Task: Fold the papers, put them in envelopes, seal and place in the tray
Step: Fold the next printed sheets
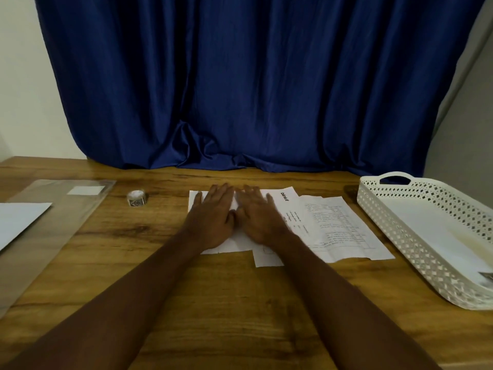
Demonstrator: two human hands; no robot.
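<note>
1. head view: a wooden table (240,295) runs the width of the picture, with a dark blue curtain (253,84) hanging behind its far edge and bunching onto it.
2. the left hand (213,217) and the right hand (257,216) lie side by side, palms down, near the middle of the table toward the far edge; their inner edges look to be touching or nearly so.
3. both hands have straight, spread fingers pressing flat on a white sheet of paper (234,245); each grip is released, flat on the paper and curled round nothing.
4. just to the right of the hands more papers (336,225) lie flat and overlapping, printed with lines of text, one with a bold black word near its far end.
5. a white perforated tray (373,206) with a cut-out handle sits at the right edge of the table; white sheets lie inside it, but whether they are envelopes cannot be told.
6. a small roll of tape (136,198) stands left of the hands, well apart from the paper.
7. at the left edge lies a clear plastic sleeve (61,209) with a white envelope (18,222) partly on it.
</note>
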